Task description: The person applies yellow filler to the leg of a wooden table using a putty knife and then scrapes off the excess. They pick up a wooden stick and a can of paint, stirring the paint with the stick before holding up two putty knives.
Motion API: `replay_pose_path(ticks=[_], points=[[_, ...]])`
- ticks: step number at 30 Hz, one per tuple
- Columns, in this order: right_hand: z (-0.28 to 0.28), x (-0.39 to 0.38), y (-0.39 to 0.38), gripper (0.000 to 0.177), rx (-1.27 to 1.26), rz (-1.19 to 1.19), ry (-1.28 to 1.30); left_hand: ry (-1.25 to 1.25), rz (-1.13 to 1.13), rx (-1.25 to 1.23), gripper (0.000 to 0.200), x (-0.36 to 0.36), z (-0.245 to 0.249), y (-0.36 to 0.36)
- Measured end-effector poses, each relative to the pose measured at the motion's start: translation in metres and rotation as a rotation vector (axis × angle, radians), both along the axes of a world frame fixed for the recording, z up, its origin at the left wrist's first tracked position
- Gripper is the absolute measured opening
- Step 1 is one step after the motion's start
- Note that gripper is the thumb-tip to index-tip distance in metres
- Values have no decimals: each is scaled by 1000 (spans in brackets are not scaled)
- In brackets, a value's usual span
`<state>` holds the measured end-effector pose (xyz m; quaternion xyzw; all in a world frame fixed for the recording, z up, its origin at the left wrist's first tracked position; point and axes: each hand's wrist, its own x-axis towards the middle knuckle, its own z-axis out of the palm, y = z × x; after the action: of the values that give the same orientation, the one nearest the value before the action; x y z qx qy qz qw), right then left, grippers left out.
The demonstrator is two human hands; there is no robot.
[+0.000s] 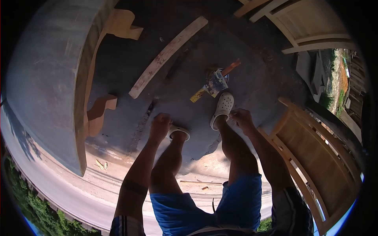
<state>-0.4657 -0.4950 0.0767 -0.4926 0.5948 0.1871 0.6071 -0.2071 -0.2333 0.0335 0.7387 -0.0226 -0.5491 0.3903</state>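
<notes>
My left hand point(160, 125) hangs beside my left foot, its fingers curled in with nothing visible in them. Near my right shoe, my right hand point(241, 118) is also loosely closed, and no held object shows. Both feet wear pale perforated clogs point(224, 104). Just beyond the right clog stands a small can point(217, 82) with a worn label or card on it. A yellow-handled tool point(197, 95) and a reddish stick point(231, 67) stick out around the can. Neither hand touches these things.
A long pale plank point(169, 57) lies on the dark floor ahead. On the left rises a large panel point(47, 70) with curved wooden feet point(101, 114). Slatted wooden frames stand at right point(315, 153) and upper right point(307, 23). Behind me runs a paved strip point(118, 196).
</notes>
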Motion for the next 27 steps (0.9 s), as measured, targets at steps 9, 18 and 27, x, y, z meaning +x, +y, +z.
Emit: replay_pose_path(ticks=[9, 18, 27], points=[[-161, 33, -33, 42, 468, -114, -24, -603, -495, -195, 43, -48, -131, -183], [-151, 17, -47, 36, 44, 46, -791, -108, -444, -368, 38, -50, -99, -178], [-134, -18, -86, 27, -214, -287, -834, -754, -774, -194, 58, -79, -122, -192]])
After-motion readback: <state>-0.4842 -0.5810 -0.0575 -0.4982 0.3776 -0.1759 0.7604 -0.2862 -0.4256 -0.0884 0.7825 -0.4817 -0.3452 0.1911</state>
